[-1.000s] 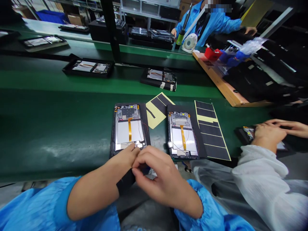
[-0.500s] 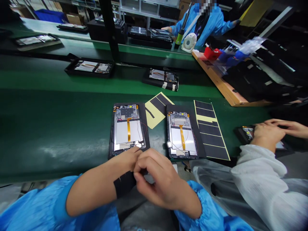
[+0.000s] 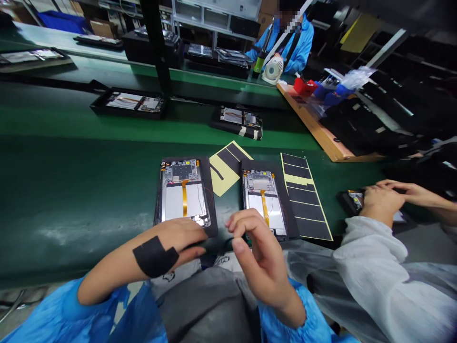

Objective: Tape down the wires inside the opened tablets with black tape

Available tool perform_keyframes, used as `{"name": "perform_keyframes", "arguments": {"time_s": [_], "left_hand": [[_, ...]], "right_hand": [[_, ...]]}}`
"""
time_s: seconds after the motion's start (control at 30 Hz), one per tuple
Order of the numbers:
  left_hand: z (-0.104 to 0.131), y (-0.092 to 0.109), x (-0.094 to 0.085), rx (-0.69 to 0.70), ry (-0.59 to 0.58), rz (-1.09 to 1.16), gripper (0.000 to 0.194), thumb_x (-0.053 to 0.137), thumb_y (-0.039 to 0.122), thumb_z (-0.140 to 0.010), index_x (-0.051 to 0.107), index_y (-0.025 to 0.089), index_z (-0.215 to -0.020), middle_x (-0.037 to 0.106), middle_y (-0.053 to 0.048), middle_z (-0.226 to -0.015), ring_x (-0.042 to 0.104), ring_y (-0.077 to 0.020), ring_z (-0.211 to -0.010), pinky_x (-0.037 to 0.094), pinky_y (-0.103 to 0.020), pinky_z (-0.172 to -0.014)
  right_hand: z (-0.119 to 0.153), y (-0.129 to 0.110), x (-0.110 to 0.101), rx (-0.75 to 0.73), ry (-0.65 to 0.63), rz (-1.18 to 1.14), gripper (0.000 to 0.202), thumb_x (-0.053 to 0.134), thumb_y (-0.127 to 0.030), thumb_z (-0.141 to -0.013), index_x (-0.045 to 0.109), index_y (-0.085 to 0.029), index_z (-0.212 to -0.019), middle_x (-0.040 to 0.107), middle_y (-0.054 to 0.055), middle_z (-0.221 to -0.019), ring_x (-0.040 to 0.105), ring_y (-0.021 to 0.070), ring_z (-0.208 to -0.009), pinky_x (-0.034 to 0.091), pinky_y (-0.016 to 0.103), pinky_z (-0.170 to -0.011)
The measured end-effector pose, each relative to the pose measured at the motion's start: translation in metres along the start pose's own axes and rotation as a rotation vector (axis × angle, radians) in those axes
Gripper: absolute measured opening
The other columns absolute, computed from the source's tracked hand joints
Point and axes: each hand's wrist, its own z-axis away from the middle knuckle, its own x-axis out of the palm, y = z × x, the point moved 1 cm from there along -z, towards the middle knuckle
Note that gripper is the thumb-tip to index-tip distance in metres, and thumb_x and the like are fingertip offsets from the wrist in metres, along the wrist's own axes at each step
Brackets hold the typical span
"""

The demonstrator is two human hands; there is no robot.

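Observation:
My left hand [image 3: 183,237] lies palm down over the lower edge of an opened tablet [image 3: 174,200], fingers stretched out and thumb apart. Black adhesive pieces [image 3: 153,257] are stuck on the back of that hand and wrist. Whether its fingertips touch the tablet I cannot tell. My right hand [image 3: 260,257] hovers to the right, fingers bent, with a gap between thumb and forefinger and nothing visible in it. It partly covers a second opened tablet [image 3: 257,197]. Both tablets show circuit boards, silver batteries and orange ribbon cables, and rest on black pads.
A yellow sheet with black stickers [image 3: 224,174] lies between the tablets, another sticker sheet [image 3: 307,205] to the right. More tablets [image 3: 132,102] sit in holders farther back. A co-worker's hands [image 3: 385,197] work at right; another person [image 3: 300,43] stands across the green bench [image 3: 89,190].
My hands have moved apart: the right has lifted off the left and shifted right. The black pieces now show fully on my left hand's back. The view has shifted slightly.

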Motion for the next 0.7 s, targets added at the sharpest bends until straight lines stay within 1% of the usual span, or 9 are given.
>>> {"name": "perform_keyframes", "arguments": {"time_s": [0.07,0.13,0.2,0.27,0.33,0.4,0.53,0.63,0.7], "left_hand": [[-0.001,-0.024,-0.002,-0.038,0.122,-0.103,0.032,0.04,0.029,-0.108,0.068,0.016,-0.118,0.075,-0.012,-0.112,0.071,-0.0217,-0.105,0.059,-0.036,-0.094],[-0.009,-0.052,-0.004,-0.029,0.204,-0.213,0.033,0.042,0.022,-0.106,0.066,0.015,-0.128,0.069,-0.016,-0.129,0.064,-0.0257,-0.124,0.053,-0.045,-0.107],[-0.023,-0.078,-0.007,0.038,0.156,-0.244,0.034,0.048,0.021,-0.104,0.064,0.017,-0.134,0.063,-0.016,-0.141,0.057,-0.0274,-0.134,0.049,-0.047,-0.112],[-0.04,-0.099,-0.011,0.112,0.065,-0.21,0.031,0.054,0.026,-0.103,0.066,0.019,-0.13,0.065,-0.014,-0.138,0.06,-0.0264,-0.128,0.05,-0.044,-0.109],[-0.055,-0.114,-0.016,0.182,0.008,-0.166,0.025,0.052,0.031,-0.104,0.072,0.02,-0.117,0.071,-0.011,-0.123,0.065,-0.0229,-0.115,0.051,-0.038,-0.102],[-0.066,-0.122,-0.022,0.235,-0.003,-0.137,0.035,0.043,0.033,-0.108,0.074,0.02,-0.1,0.072,-0.007,-0.105,0.064,-0.0194,-0.102,0.051,-0.034,-0.095],[-0.08,-0.131,-0.024,0.292,-0.018,-0.093,0.053,0.028,0.037,-0.109,0.07,0.016,-0.085,0.066,-0.003,-0.09,0.057,-0.0149,-0.087,0.048,-0.031,-0.083],[-0.089,-0.135,-0.019,0.305,-0.037,-0.039,0.053,0.026,0.039,-0.107,0.066,0.016,-0.08,0.061,0.001,-0.081,0.052,-0.0127,-0.08,0.045,-0.03,-0.075],[-0.094,-0.138,-0.016,0.311,-0.05,-0.003,0.049,0.029,0.037,-0.106,0.062,0.017,-0.077,0.059,0.0,-0.077,0.049,-0.0137,-0.077,0.042,-0.03,-0.072]], "right_hand": [[-0.005,0.01,-0.004,0.085,-0.015,0.074,0.009,0.05,-0.019,-0.103,0.057,-0.023,-0.098,0.06,0.006,-0.107,0.06,0.0198,-0.104,0.05,0.035,-0.093],[-0.01,0.024,-0.004,0.149,0.022,0.132,0.008,0.051,-0.021,-0.103,0.058,-0.024,-0.106,0.062,0.006,-0.114,0.061,0.0198,-0.111,0.05,0.036,-0.097],[-0.013,0.043,0.003,0.197,0.094,0.172,0.019,0.054,-0.022,-0.101,0.056,-0.025,-0.12,0.063,0.007,-0.122,0.062,0.0207,-0.118,0.05,0.037,-0.101],[-0.014,0.062,0.016,0.241,0.143,0.195,0.036,0.058,-0.023,-0.099,0.049,-0.025,-0.133,0.063,0.01,-0.13,0.061,0.0225,-0.125,0.05,0.04,-0.105],[-0.011,0.078,0.032,0.28,0.136,0.215,0.05,0.063,-0.023,-0.095,0.043,-0.023,-0.14,0.064,0.013,-0.134,0.061,0.025,-0.129,0.049,0.044,-0.109],[-0.007,0.091,0.046,0.285,0.12,0.257,0.058,0.067,-0.023,-0.091,0.041,-0.02,-0.143,0.066,0.015,-0.134,0.063,0.0272,-0.127,0.05,0.047,-0.11],[-0.001,0.1,0.063,0.235,0.173,0.336,0.047,0.064,-0.019,-0.093,0.048,-0.02,-0.137,0.07,0.015,-0.128,0.068,0.0272,-0.122,0.054,0.046,-0.105],[-0.003,0.098,0.067,0.262,0.227,0.356,0.042,0.062,-0.016,-0.094,0.051,-0.022,-0.134,0.073,0.012,-0.12,0.072,0.0252,-0.113,0.058,0.043,-0.099],[-0.006,0.095,0.068,0.282,0.253,0.363,0.04,0.063,-0.016,-0.093,0.053,-0.022,-0.132,0.073,0.011,-0.116,0.073,0.0244,-0.109,0.059,0.041,-0.095]]}}
